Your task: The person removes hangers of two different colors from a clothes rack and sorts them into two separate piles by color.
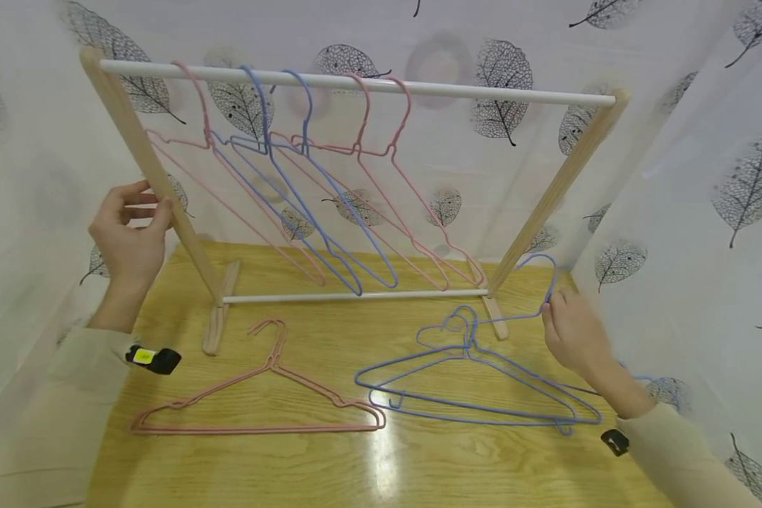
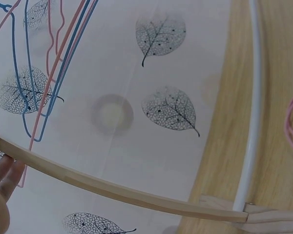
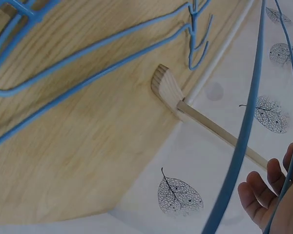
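At the left, my left hand holds the wooden side post of a clothes rack between thumb and fingers. My right hand pinches a blue hanger just below its hook, to the right of the rack; in the right wrist view one bar of that hanger crosses close to the camera. Pink hangers and blue hangers hang from the white top rail. Below the right hand lie blue hangers, partly overlapping, on the wooden table.
Two pink hangers lie nested at the table's front left. The rack's right post and foot stand close to the right hand. A lower white rail joins the feet. Leaf-patterned sheeting encloses the back and sides.
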`<action>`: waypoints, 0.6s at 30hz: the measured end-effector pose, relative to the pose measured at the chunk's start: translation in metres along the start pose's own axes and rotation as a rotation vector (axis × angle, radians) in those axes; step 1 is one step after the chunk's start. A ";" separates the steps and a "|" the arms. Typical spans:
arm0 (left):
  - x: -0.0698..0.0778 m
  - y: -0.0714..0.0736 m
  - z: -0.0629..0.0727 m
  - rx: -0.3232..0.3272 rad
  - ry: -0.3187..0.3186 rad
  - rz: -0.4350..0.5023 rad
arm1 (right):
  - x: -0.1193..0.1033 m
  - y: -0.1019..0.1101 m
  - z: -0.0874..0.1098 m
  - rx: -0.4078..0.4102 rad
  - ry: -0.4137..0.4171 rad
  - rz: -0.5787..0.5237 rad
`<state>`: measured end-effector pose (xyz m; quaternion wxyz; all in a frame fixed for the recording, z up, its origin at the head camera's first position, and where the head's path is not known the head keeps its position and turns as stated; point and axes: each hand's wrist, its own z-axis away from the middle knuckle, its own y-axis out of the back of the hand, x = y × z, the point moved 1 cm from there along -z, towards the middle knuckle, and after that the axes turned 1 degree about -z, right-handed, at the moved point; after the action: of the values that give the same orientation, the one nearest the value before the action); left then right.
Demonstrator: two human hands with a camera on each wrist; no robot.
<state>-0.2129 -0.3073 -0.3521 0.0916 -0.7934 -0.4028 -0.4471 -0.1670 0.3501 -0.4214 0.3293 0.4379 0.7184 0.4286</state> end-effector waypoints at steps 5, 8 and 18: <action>0.000 -0.001 0.000 0.005 0.010 0.000 | -0.005 -0.017 0.010 -0.092 0.012 -0.019; 0.000 -0.001 0.001 0.008 0.022 0.010 | -0.008 -0.027 0.014 -0.123 0.015 -0.038; 0.000 -0.002 0.000 0.021 0.015 -0.016 | -0.010 -0.058 0.026 -0.205 0.068 -0.106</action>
<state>-0.2143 -0.3057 -0.3525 0.0996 -0.7859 -0.4130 -0.4492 -0.1605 0.3348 -0.4834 0.3702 0.3483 0.7036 0.4965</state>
